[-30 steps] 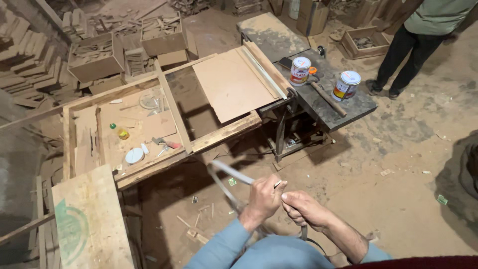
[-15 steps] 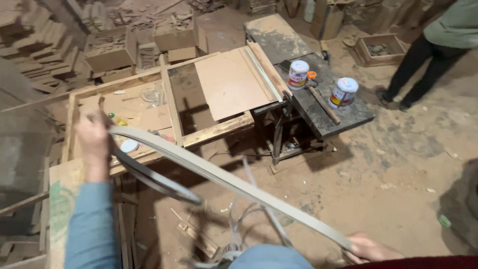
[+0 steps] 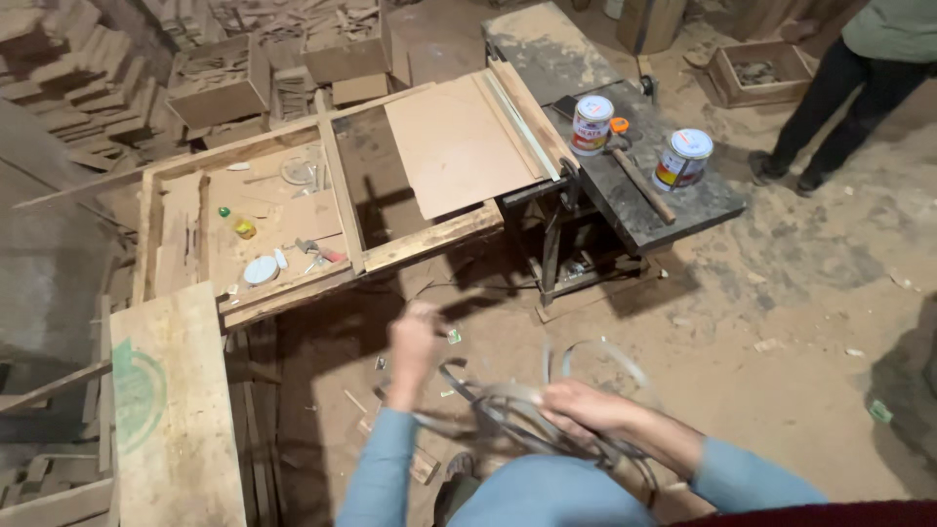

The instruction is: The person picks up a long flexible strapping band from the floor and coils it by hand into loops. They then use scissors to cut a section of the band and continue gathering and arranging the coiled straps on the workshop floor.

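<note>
Your right hand (image 3: 586, 408) had its fingers closed around the coiled grey metal band (image 3: 527, 415) above your lap | your left hand (image 3: 415, 344) blurred, grip unclear | beyond: wooden workbench (image 3: 429, 239), two white paint cans (image 3: 634, 141)

Lower centre of frame: right hand (image 3: 586, 410) is gripping a coiled grey metal band (image 3: 527, 415), loops bunching beneath the fingers and one loop arcing up to the right. Left hand (image 3: 415, 342) is hovering just left of the coil, blurred; contact cannot be told. Both sleeves are light blue.

Upper centre: a wooden workbench (image 3: 429, 239) is carrying a flat board (image 3: 454, 146). To its right, a dark machine table (image 3: 673, 210) is holding two paint cans (image 3: 590, 124) and a hammer (image 3: 639, 176). Upper right corner: another person's legs (image 3: 839, 98) are standing on the sawdust floor.
</note>
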